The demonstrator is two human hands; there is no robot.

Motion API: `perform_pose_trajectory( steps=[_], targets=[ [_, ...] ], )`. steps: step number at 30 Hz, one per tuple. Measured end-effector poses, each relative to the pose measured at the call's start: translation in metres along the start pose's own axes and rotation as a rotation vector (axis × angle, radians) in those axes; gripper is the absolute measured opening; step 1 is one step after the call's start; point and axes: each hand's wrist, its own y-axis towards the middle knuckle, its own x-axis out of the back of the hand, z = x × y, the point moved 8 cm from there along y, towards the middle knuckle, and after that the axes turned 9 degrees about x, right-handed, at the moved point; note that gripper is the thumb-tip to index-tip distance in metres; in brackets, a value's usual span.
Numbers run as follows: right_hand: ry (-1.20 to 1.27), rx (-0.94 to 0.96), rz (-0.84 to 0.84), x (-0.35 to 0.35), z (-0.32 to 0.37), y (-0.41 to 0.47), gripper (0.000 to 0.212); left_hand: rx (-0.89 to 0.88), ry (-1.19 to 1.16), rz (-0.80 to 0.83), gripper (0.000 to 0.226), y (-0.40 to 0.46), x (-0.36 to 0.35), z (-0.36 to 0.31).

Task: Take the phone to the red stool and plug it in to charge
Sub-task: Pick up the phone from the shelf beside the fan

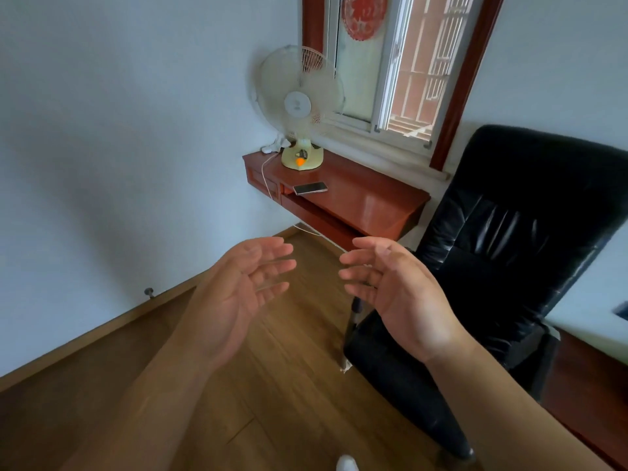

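Observation:
The phone [310, 188] lies flat, screen up, near the front edge of a red-brown wall-mounted desk [373, 202] under the window. A white cable [266, 180] runs from the desk's back left corner down its left side. My left hand [238, 294] and my right hand [394, 294] are raised in front of me, palms facing each other, fingers spread, holding nothing. Both hands are well short of the desk and below the phone in the view. No red stool is in view.
A white table fan [300, 107] stands on the desk's left end. A black leather office chair [492, 249] stands at the right, close to the desk. A white wall [119, 147] is on the left, over a wooden floor [272, 385]. Another red-brown surface [591, 385] sits at the far right.

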Motion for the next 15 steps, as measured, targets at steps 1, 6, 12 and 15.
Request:
perform_pose_trajectory(
  steps=[1,6,12,15],
  targets=[
    [0.003,0.002,0.006,0.008,-0.003,0.019,0.044,0.005,-0.006,-0.012,0.043,0.02,-0.002,0.0],
    [0.026,-0.026,0.034,0.043,-0.01,0.11,0.041,0.03,0.007,-0.064,0.035,0.115,-0.017,-0.004],
    [0.033,-0.065,0.047,0.07,-0.023,0.196,0.03,0.039,-0.023,-0.104,0.033,0.195,-0.018,-0.006],
    [0.026,-0.115,0.05,0.071,-0.042,0.227,0.029,0.041,-0.055,-0.136,0.032,0.225,-0.003,-0.004]
  ],
)
